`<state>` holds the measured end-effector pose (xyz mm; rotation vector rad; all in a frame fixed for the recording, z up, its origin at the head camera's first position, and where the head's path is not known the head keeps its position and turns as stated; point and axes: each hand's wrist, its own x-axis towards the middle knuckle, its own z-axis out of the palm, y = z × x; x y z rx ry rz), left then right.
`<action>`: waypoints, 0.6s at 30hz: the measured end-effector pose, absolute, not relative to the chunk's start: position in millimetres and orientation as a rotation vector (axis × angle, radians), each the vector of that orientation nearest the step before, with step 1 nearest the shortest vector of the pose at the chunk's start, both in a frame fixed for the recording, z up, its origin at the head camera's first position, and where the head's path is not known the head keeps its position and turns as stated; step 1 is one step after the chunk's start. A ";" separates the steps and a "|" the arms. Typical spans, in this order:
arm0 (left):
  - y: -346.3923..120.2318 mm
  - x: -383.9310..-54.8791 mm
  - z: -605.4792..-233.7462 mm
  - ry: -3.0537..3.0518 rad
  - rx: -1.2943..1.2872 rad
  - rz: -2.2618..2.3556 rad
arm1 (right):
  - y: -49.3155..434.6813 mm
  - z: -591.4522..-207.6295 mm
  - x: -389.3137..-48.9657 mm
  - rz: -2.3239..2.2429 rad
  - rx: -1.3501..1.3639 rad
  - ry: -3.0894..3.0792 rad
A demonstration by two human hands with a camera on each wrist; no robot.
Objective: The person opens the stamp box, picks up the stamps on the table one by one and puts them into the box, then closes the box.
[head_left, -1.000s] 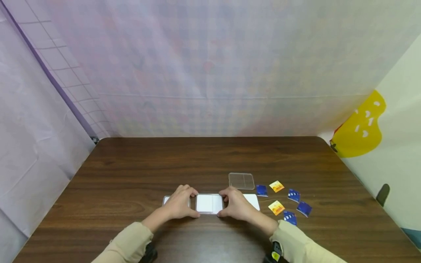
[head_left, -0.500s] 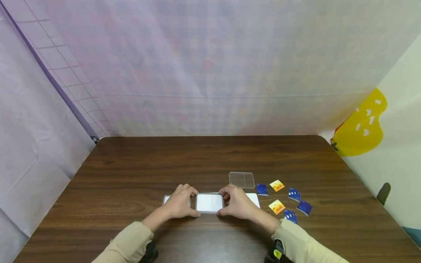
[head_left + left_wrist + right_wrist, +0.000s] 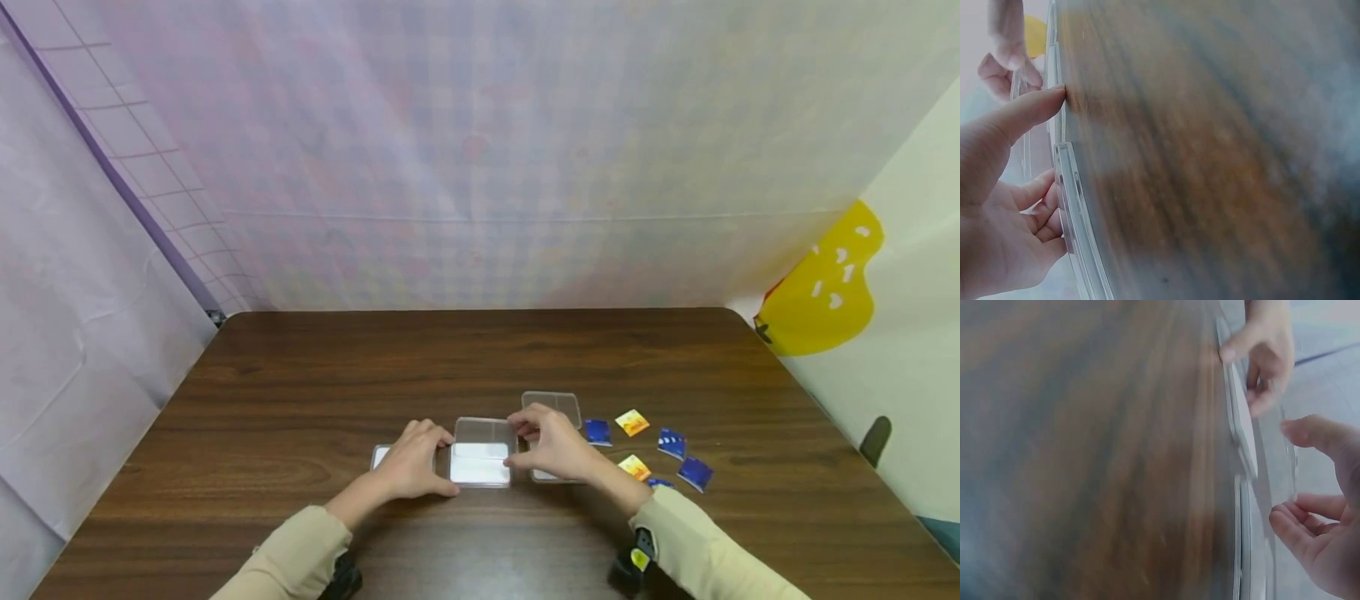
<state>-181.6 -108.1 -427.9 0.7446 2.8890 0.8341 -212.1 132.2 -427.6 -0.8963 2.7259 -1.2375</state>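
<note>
A small flat white box (image 3: pixel 480 473) lies on the table in the middle of the head view. My left hand (image 3: pixel 411 462) holds it at its left side, thumb at the near corner and forefinger at the far one. Above the box's far part, a clear plastic lid (image 3: pixel 486 430) is raised, pinched at its right edge between the thumb and fingers of my right hand (image 3: pixel 553 446). In the right wrist view the clear lid (image 3: pixel 1291 462) stands apart from the box (image 3: pixel 1241 419). Whether it touches the box at the far edge is hard to tell.
A second white box (image 3: pixel 378 455) is partly hidden behind my left hand; another (image 3: pixel 543 476) lies under my right hand. A loose clear lid (image 3: pixel 551 406) lies behind. Several small blue squares (image 3: pixel 695 473) and yellow squares (image 3: pixel 632 422) are scattered at right on the brown table (image 3: pixel 337 358).
My right hand has lifted the clear lid off the white box, moving up and slightly right. Earlier, both hands held the box with the lid on. My left hand stays put.
</note>
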 end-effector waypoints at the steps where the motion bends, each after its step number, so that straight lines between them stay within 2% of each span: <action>1: -107.8 -181.7 -428.0 2.892 0.745 0.834 | 133.2 -427.9 -215.6 -1.240 -0.892 2.727; 11: -106.5 -181.0 -427.6 2.886 0.729 0.832 | 127.8 -427.8 -246.2 -1.203 -0.837 2.784; 18: -106.6 -181.5 -426.5 2.879 0.720 0.832 | 117.3 -427.3 -257.0 -1.132 -0.700 2.819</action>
